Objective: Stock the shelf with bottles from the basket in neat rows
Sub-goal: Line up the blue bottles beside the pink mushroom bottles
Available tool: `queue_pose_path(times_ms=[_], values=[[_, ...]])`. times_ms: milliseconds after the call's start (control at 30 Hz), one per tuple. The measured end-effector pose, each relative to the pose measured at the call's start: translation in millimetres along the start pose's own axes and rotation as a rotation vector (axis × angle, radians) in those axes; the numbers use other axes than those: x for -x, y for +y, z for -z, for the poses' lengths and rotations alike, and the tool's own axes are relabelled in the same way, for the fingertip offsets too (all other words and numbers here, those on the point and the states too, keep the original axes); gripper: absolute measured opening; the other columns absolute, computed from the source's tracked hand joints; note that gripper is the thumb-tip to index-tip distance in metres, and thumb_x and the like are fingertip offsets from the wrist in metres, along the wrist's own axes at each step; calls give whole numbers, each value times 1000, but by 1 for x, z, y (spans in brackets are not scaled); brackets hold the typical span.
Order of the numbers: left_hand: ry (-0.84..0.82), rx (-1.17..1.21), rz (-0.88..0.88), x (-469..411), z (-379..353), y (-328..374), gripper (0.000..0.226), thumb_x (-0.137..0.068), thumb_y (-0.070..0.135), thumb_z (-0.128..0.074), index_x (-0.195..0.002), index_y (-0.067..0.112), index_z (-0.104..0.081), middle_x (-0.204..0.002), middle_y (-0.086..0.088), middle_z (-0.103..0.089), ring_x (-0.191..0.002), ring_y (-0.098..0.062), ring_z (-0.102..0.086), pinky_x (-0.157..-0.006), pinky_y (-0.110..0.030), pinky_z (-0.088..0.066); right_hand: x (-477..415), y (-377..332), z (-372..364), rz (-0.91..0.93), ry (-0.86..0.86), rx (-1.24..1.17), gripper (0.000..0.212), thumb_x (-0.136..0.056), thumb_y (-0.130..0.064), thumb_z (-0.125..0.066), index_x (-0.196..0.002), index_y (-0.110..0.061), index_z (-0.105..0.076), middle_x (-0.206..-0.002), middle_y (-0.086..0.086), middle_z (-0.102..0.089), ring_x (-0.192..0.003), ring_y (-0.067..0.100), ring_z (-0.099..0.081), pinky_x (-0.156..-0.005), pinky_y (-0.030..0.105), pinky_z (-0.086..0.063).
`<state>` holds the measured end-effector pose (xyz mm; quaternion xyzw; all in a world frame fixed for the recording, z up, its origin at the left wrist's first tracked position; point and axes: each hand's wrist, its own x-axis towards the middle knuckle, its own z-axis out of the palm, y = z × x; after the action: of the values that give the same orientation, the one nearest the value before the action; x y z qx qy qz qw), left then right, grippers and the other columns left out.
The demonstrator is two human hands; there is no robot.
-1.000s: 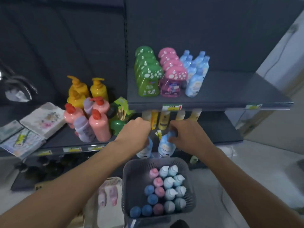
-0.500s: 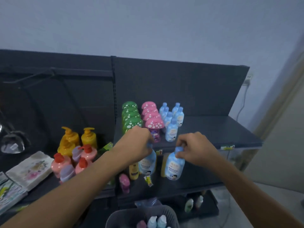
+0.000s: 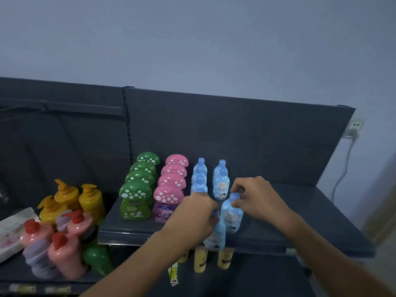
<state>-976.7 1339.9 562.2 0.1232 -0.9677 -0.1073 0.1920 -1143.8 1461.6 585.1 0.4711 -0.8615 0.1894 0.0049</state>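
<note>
Both hands have risen from below the shelf (image 3: 289, 213) to its front edge. The left hand (image 3: 192, 219) is closed round a blue bottle (image 3: 215, 236) at that edge, and the right hand (image 3: 255, 196) pinches the cap of another blue bottle (image 3: 231, 215) just behind it.

It was a shop — dark metal shelving (image 3: 246, 144) carried neat rows of mushroom-capped bottles (image 3: 137, 191) and pump bottles (image 3: 91, 199) — price labels (image 3: 21, 288) lined the shelf edge.

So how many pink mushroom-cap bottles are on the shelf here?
4, in one front-to-back row between the green and blue rows: front, second, third, back. More could be hidden behind.
</note>
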Motion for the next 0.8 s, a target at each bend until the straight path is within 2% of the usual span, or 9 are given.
queue_pose_path(times_ms=[100,267,367,500,600,800], values=[[11,19,39,-27,-19,14,20,-92,27,-54,-96,20,-72,-96,0,-63,-87,-19,-60,-76,-38,-51,-32,28,-5,16,-24,-30,18,-74,-22,-77,-85,-32,-65,-82,-14,-66,-76,1,-61,-66,23,-53],[8,33,118,-63,-37,26,28,-97,19,-52,-118,16,-70,-112,-2,-65,-101,-18,-62,-88,-39,-51,-75,55,-22,37,-64,-113,18,-74,-24,-77,-83,-32,-64,-83,-14,-67,-80,3,-62,-68,25,-55],[-22,-12,148,-77,-49,26,25,-97,17,-52,-114,14,-70,-106,-3,-65,-98,-19,-63,-86,-39,-53,-91,64,-34,52,-80,-149,18,-75,-23,-77,-85,-31,-64,-86,-12,-67,-82,6,-61,-65,23,-50],[-41,-17,204,-85,-67,20,21,-97,16,-53,-105,12,-72,-103,-6,-66,-94,-21,-62,-85,-39,-53,-103,70,-42,69,-83,-190,18,-76,-21,-75,-91,-28,-66,-89,-11,-68,-84,7,-62,-71,28,-56],[-8,0,208,-89,-71,20,23,-97,22,-55,-113,15,-70,-112,-6,-66,-105,-24,-59,-90,-38,-49,-112,73,-44,80,-90,-197,19,-76,-20,-74,-89,-29,-65,-89,-11,-68,-85,8,-61,-71,30,-57],[30,-5,194,-96,-80,16,26,-98,18,-52,-115,15,-71,-107,-4,-67,-95,-17,-62,-82,-31,-51,-120,75,-51,70,-84,-238,21,-76,-18,-76,-91,-28,-66,-92,-10,-69,-84,8,-65,-74,31,-59]])
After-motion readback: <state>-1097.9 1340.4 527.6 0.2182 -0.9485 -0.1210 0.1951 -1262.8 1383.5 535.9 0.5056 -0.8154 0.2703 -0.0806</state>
